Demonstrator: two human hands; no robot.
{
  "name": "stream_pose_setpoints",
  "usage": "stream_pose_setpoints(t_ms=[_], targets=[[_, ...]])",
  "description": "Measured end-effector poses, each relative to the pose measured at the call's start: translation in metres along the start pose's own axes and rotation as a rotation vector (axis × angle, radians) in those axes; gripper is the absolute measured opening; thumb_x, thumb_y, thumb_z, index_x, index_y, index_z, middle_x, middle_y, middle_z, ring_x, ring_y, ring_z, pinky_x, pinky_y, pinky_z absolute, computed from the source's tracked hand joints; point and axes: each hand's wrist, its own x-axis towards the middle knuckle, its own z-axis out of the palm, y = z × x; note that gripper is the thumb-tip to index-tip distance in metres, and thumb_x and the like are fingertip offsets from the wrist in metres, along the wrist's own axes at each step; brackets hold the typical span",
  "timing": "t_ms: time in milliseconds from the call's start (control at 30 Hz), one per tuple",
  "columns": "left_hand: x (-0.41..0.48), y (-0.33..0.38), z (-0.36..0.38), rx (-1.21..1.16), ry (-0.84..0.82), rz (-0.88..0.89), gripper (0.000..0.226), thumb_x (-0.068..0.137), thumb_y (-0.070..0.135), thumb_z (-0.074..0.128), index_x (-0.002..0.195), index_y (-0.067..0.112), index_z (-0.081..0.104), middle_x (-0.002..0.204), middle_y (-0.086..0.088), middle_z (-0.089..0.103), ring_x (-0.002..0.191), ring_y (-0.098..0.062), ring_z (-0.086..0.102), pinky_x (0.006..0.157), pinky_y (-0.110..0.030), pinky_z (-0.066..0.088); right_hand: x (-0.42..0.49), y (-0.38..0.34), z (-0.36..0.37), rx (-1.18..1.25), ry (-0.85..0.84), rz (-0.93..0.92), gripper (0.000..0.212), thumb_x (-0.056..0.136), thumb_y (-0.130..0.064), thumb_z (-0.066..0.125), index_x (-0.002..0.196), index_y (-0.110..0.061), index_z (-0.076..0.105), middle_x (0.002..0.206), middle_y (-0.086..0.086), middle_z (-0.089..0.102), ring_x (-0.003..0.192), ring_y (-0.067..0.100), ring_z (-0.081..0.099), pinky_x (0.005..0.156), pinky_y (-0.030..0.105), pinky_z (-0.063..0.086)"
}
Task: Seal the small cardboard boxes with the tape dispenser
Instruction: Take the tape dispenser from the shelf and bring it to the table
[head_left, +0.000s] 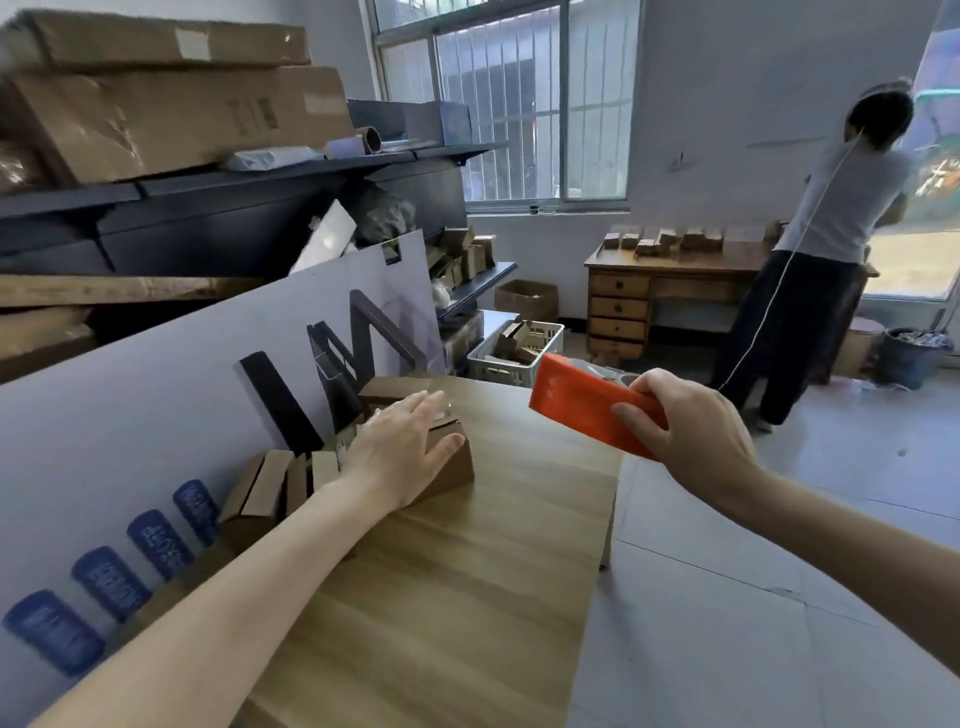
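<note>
A small cardboard box (453, 466) lies on the wooden table (467, 597) near its left side. My left hand (402, 447) rests flat on top of this box, fingers spread and thumb along its front edge. My right hand (691, 423) hovers above the table's right edge, gripping an orange tape dispenser (582, 402) whose head points left toward the box. Several more small boxes (270, 488) stand in a row against the white board behind my left arm, and another box (395, 391) sits just past my fingertips.
A large white printed board (182, 415) leans along the table's left edge. Shelves with big cartons (171, 114) rise behind it. A white crate of boxes (519, 348) sits on the floor. Another person (826, 249) stands at a wooden desk (670, 291) far right.
</note>
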Motion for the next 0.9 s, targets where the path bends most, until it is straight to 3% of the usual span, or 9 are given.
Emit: stream_pose_setpoints(t_ms=[167, 400, 500, 700, 900], targets=[[0.040, 0.060, 0.016, 0.032, -0.014, -0.092, 0.064, 0.095, 0.056, 0.039, 0.150, 0.025, 0.027, 0.155, 0.002, 0.031, 0.142, -0.018, 0.029, 0.114, -0.044, 0.029, 0.027, 0.076, -0.013, 0.049, -0.003, -0.060, 0.018, 0.087, -0.033, 0.067, 0.095, -0.017, 0.066, 0.082, -0.002, 0.067, 0.067, 0.013, 0.051, 0.063, 0.027, 0.038], [0.062, 0.097, 0.026, 0.080, -0.017, -0.222, 0.064, 0.095, 0.056, 0.038, 0.150, 0.024, 0.026, 0.155, 0.003, 0.031, 0.142, -0.017, 0.029, 0.114, -0.041, 0.029, 0.068, 0.144, -0.006, 0.147, -0.080, -0.094, 0.018, 0.089, -0.031, 0.067, 0.097, -0.015, 0.067, 0.085, -0.001, 0.066, 0.069, 0.015, 0.053, 0.063, 0.025, 0.037], [0.065, 0.097, 0.026, 0.124, -0.038, -0.264, 0.065, 0.096, 0.056, 0.036, 0.150, 0.023, 0.025, 0.155, 0.003, 0.031, 0.142, -0.015, 0.027, 0.115, -0.041, 0.027, 0.082, 0.159, 0.010, 0.177, -0.076, -0.127, 0.018, 0.088, -0.030, 0.067, 0.096, -0.014, 0.067, 0.079, -0.003, 0.062, 0.064, 0.015, 0.049, 0.057, 0.013, 0.028], [0.074, 0.083, 0.038, 0.161, -0.053, -0.358, 0.065, 0.095, 0.057, 0.037, 0.150, 0.024, 0.026, 0.155, 0.002, 0.031, 0.142, -0.016, 0.028, 0.114, -0.045, 0.029, 0.113, 0.176, 0.050, 0.215, -0.153, -0.140, 0.020, 0.089, -0.036, 0.064, 0.097, -0.018, 0.066, 0.083, 0.001, 0.068, 0.069, 0.019, 0.054, 0.064, 0.031, 0.043], [0.102, 0.049, 0.064, 0.148, -0.013, -0.427, 0.064, 0.095, 0.056, 0.038, 0.149, 0.023, 0.029, 0.153, 0.002, 0.034, 0.141, -0.015, 0.030, 0.113, -0.046, 0.030, 0.162, 0.174, 0.105, 0.256, -0.159, -0.209, 0.019, 0.089, -0.031, 0.066, 0.095, -0.014, 0.066, 0.082, 0.004, 0.069, 0.067, 0.017, 0.051, 0.066, 0.029, 0.038]])
